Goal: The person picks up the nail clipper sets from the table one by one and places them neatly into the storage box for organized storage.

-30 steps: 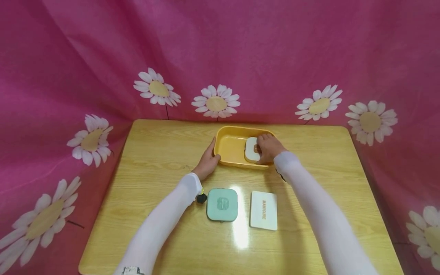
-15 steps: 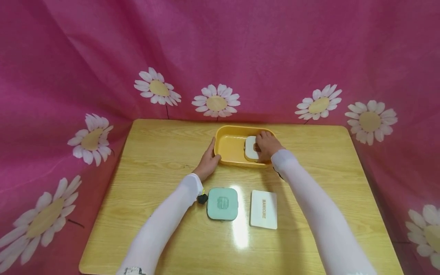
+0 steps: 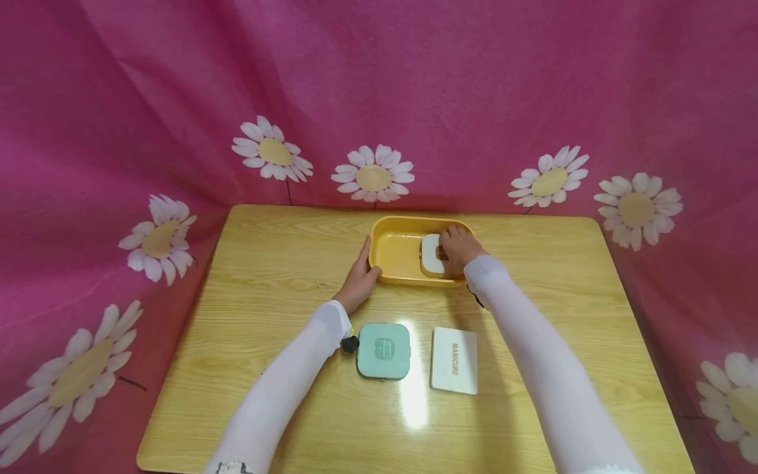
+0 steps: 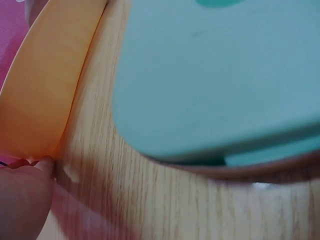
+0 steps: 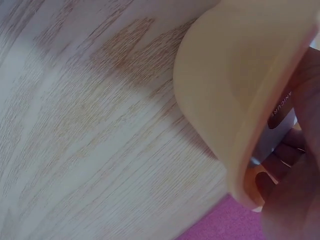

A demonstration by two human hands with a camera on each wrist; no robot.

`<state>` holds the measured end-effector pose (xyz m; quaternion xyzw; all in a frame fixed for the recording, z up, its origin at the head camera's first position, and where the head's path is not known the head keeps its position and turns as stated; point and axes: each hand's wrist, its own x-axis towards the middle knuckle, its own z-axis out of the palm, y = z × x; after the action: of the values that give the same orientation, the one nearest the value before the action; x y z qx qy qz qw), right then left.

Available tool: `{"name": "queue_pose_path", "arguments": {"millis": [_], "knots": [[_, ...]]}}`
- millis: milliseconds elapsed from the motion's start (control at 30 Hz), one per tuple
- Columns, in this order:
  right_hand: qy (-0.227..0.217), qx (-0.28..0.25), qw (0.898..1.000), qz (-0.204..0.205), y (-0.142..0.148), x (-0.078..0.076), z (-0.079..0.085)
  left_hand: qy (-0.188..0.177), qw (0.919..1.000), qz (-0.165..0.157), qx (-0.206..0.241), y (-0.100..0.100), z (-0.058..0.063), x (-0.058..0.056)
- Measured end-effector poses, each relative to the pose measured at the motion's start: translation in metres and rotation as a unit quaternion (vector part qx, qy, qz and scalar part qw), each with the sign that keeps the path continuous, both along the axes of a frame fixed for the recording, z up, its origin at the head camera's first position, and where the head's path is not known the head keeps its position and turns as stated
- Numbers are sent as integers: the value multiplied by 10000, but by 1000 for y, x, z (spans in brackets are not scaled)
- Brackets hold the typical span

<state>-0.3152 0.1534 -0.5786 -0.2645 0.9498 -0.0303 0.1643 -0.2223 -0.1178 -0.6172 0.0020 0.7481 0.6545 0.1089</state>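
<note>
A yellow plastic tray [image 3: 399, 260] sits near the back of the table. My left hand [image 3: 358, 282] rests against its left end, fingers straight along the wall and thumb at the front corner. Inside the tray's right half lies a white manicure case [image 3: 431, 255] with a brown label. My right hand [image 3: 460, 250] reaches in over the right end and grips this case, covering its right side. In the right wrist view the curled fingers [image 5: 285, 155] show at the case, beyond the tray wall. A mint-green case [image 3: 383, 359] lies beside my left wrist.
A white flat box [image 3: 454, 368] printed "MANICURE" lies right of the green case, under the reach of my right arm. The wooden table [image 3: 284, 250] ends at a pink curtain [image 3: 450, 99] with daisies, which hangs behind and on both sides.
My right hand and the white manicure case have shifted very slightly left within the tray. The left hand has stayed at the tray's left end.
</note>
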Motion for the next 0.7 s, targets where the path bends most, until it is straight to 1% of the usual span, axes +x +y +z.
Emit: {"name": "queue_pose_path", "arguments": {"millis": [100, 300, 433, 600, 700], "knots": [[-112, -20, 9999, -24, -1, 1, 1, -56, 10000, 31, 11, 0, -2, 0], [-262, -61, 9996, -100, -1, 6, 5, -107, 9999, 66, 12, 2, -2, 2], [-325, -145, 9994, -26, -1, 9, 6, -247, 9994, 138, 174, 2, -2, 1], [-82, -399, 9990, 160, 0, 10, 10, -483, 9977, 353, 318, 1, 2, 0], [202, -649, 9973, 284, -1, 10, 14, -447, 9973, 431, 397, 0, 6, -1]]}}
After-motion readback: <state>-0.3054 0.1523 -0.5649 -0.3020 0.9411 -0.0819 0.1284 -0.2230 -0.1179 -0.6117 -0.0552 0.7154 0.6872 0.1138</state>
